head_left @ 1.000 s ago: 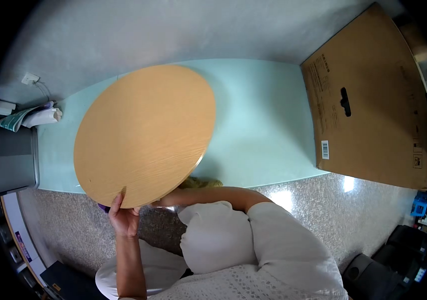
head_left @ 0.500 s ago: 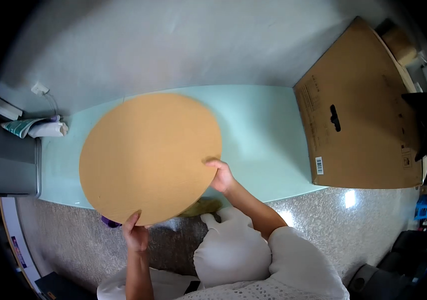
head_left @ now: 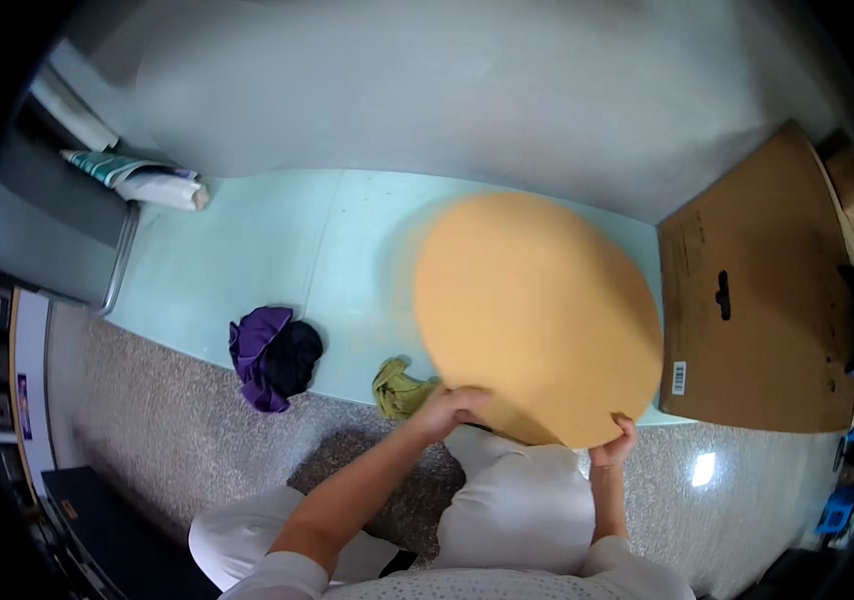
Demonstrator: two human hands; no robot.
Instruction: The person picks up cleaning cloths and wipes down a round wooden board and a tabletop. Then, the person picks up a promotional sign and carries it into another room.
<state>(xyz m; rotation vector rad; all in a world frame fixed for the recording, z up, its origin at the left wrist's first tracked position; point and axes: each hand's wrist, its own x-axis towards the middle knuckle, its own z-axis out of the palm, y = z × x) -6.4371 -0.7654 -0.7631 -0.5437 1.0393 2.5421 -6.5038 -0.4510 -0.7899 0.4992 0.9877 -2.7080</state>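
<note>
A large round tan board (head_left: 537, 310), apparently cardboard, is held in both my hands over the right part of a pale green table (head_left: 217, 250). My left hand (head_left: 449, 410) grips its lower left edge, thumb on top. At the lower right edge, my right hand (head_left: 615, 442) pinches the rim, the fingers partly hidden beneath. An olive-green cloth (head_left: 399, 388) lies at the table's front edge, close to my left hand. Further left, a crumpled purple and black cloth (head_left: 272, 358) hangs partly over the same edge.
A big cardboard box (head_left: 757, 320) with a handle slot stands at the table's right end. Rolled-up bags (head_left: 152, 180) lie at the far left, beside a grey cabinet (head_left: 57, 220). A grey wall (head_left: 427, 90) runs behind the table.
The round board has moved right, toward the cardboard box, with both hands on its edge. The purple and olive cloths, mostly covered before, now show. The camera view has shifted too.
</note>
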